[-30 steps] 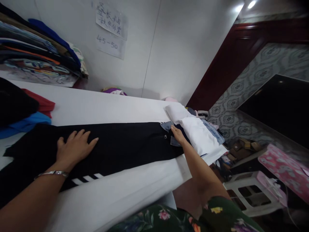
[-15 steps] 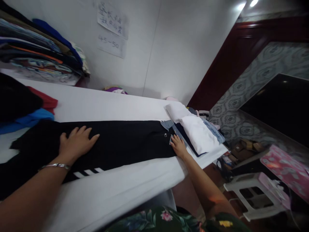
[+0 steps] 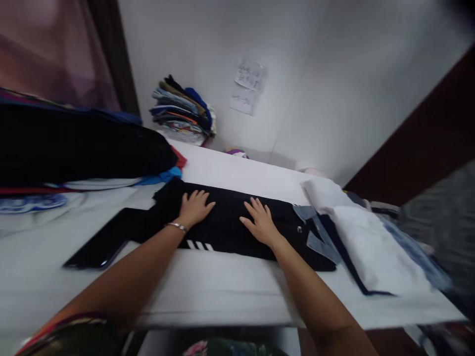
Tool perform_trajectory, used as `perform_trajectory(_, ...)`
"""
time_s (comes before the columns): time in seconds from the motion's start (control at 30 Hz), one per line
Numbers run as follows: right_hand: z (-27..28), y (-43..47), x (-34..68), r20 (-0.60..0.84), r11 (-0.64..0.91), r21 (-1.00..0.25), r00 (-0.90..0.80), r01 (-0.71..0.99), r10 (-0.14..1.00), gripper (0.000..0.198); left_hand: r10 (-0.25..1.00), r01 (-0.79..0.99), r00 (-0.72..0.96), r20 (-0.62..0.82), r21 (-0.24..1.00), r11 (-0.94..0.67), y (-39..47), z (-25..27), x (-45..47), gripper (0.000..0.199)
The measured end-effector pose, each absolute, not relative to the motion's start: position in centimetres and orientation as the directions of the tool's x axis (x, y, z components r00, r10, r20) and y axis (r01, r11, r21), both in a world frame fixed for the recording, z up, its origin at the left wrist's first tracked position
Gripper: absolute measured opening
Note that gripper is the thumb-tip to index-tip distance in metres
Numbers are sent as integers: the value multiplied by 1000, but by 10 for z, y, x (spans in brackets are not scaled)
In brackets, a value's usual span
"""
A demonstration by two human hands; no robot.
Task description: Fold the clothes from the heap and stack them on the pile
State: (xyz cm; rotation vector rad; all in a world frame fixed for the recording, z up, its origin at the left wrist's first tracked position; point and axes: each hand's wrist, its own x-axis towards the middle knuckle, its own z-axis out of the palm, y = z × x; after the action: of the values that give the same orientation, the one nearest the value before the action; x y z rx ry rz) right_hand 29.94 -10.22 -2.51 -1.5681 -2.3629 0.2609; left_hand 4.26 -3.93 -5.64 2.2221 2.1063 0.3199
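Observation:
A black garment with white stripes (image 3: pixel 230 232) lies flat on the white table (image 3: pixel 237 289), its grey collar-like strip (image 3: pixel 321 247) toward the right end. On the garment's left part rests my left hand (image 3: pixel 195 208), palm down with fingers spread and a silver bracelet at the wrist. My right hand (image 3: pixel 260 221) lies flat on the middle of the same garment, fingers apart. Neither hand grasps the cloth. A flat black phone or tablet (image 3: pixel 100 242) sits at the garment's left end, partly overlapped by dark fabric.
Folded white clothes (image 3: pixel 374 247) and denim lie at the right. To the left is a large heap of black clothes (image 3: pixel 74 146) over red and blue pieces. A stack of folded clothes (image 3: pixel 183 109) stands by the wall, near handwritten papers (image 3: pixel 248 84).
My right hand has moved left from the collar-like strip to the garment's middle. My left hand stays on the garment. The view has swung left, bringing in the clothes heap and the flat black device.

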Motion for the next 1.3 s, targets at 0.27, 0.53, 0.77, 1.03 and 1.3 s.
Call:
perform_trajectory(0.27, -77, -94, 292, 74, 411, -160, -404, 897, 912, 57, 992, 924, 28, 127, 375, -74, -46, -49, 38, 54)
perform_trajectory(0.53, -79, -94, 293, 80, 411, -166, -403, 897, 912, 58, 867, 859, -409, 284, 441, 260, -51, -8, -40, 47)
perform_trajectory(0.77, -79, -94, 295, 99, 409, -194, -397, 892, 912, 57, 856, 796, -515, 48, 396, 457, -60, -19, -65, 52)
perform_trajectory(1.03, -79, -94, 296, 89, 400, -217, -390, 890, 916, 57, 888, 809, -460, -24, 402, 429, -55, -22, -62, 55)
perform_trajectory(1.3, -73, -96, 301, 65, 364, -187, -358, 912, 931, 56, 925, 805, -378, -40, 479, 350, -50, -17, -72, 51)
